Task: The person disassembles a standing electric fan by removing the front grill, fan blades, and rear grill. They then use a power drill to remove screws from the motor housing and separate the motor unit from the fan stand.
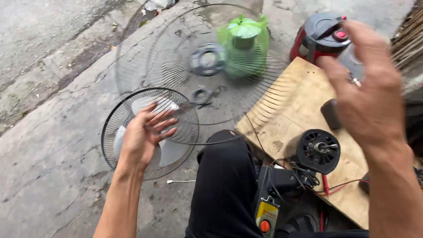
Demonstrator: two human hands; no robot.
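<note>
Head view, blurred fan grille (207, 59) between left hand (143, 134), right hand (372, 99)

Outdoor daylight, cracked grey concrete floor (53, 167), rougher damp asphalt strip (39, 31) at upper left, bamboo slats (407, 35) at right edge, flat even light

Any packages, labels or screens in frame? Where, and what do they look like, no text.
Green plastic bag: top centre on the concrete, behind the big wire fan guard, translucent, knotted on top.
Yellow label: bottom centre, on the black fan stand, rectangular, orange round button below it.
No screens or signs.
</note>
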